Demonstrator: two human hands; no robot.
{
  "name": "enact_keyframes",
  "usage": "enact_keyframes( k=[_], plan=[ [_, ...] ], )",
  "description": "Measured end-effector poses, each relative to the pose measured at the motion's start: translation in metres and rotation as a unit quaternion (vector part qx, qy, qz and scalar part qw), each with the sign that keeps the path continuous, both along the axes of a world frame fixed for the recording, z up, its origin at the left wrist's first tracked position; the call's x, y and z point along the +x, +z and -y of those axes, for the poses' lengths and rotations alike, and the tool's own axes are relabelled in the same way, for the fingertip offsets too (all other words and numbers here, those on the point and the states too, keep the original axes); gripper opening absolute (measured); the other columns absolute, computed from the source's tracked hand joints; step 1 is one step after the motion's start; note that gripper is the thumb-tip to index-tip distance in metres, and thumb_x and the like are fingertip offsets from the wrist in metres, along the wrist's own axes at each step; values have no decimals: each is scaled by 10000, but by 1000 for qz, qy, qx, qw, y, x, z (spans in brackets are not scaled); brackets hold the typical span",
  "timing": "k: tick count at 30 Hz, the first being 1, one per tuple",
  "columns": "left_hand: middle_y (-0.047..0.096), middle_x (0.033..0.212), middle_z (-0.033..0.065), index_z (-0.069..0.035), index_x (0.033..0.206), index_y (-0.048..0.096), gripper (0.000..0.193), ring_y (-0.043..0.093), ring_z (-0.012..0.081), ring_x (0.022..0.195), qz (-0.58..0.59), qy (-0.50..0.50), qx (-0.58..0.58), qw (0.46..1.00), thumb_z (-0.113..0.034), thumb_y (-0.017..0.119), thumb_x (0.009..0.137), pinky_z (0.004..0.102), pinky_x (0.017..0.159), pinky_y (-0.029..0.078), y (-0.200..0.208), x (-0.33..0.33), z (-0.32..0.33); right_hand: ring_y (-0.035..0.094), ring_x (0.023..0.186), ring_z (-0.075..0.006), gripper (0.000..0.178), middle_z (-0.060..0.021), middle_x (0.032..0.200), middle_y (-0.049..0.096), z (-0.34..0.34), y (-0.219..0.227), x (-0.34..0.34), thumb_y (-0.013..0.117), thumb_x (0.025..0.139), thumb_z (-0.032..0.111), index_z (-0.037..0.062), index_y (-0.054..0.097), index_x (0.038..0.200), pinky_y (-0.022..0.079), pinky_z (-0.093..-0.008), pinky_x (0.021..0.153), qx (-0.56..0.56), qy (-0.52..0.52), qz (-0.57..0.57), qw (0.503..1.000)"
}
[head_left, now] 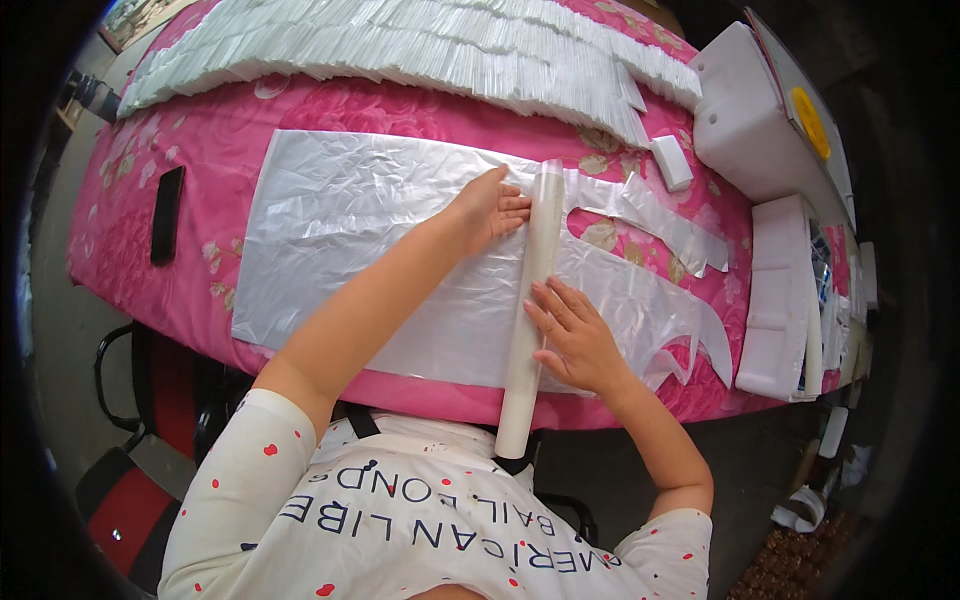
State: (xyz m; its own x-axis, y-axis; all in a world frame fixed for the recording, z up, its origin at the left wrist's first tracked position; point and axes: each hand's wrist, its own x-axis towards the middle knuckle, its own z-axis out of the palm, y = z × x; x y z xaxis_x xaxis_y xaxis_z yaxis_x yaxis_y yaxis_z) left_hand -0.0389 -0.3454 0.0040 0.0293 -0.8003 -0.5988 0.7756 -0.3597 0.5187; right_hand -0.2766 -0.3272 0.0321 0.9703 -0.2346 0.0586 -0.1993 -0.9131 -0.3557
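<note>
A thin, shiny white plastic apron (330, 230) lies spread on the table, crinkled, with cut-out straps at its right end. Across it rests a long whitish tube (522, 350), its near end reaching past the table's front edge. My left hand (493, 210) is open beside the tube's far part, fingertips touching or nearly touching its left side. Further down, my right hand (575, 335) is open too, its fingers extended against the tube's right side. Neither hand is wrapped around anything.
Long rows of folded white packets (400, 55) line the far side of the pink flowered tablecloth (120, 240). A black phone (167, 215) lies at left, a small white block (671, 163) at far right. White foam boxes (775, 300) stand along the right edge; chairs (130, 510) are at lower left.
</note>
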Motion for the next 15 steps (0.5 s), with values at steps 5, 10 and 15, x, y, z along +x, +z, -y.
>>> enact_keyframes(
  k=[5, 10, 15],
  plan=[
    [583, 1095, 148, 39, 1167, 477, 357, 602, 223, 971, 270, 34, -93, 958, -210, 481, 911, 302, 832, 488, 28, 27, -32, 211, 1343, -320, 556, -137, 1401, 343, -8, -8, 34, 521, 831, 401, 71, 458, 1275, 160, -444, 1093, 4, 43, -18, 999],
    [578, 1115, 148, 29, 1170, 484, 349, 592, 202, 983, 361, 103, -108, 921, -225, 440, 934, 299, 833, 480, 48, 96, -117, 223, 1332, -324, 494, -159, 1352, 397, -77, -8, 159, 512, 849, 368, 46, 502, 1223, 154, -467, 1086, 111, 106, 35, 987],
    [600, 1066, 145, 14, 1161, 502, 311, 596, 188, 950, 391, 174, -16, 904, -192, 427, 940, 282, 798, 480, 37, 141, -248, 398, 1238, -300, 372, -135, 1222, 533, -113, 33, 217, 522, 868, 270, 43, 558, 1160, 328, -422, 1000, 409, 223, 116, 877]
  ],
)
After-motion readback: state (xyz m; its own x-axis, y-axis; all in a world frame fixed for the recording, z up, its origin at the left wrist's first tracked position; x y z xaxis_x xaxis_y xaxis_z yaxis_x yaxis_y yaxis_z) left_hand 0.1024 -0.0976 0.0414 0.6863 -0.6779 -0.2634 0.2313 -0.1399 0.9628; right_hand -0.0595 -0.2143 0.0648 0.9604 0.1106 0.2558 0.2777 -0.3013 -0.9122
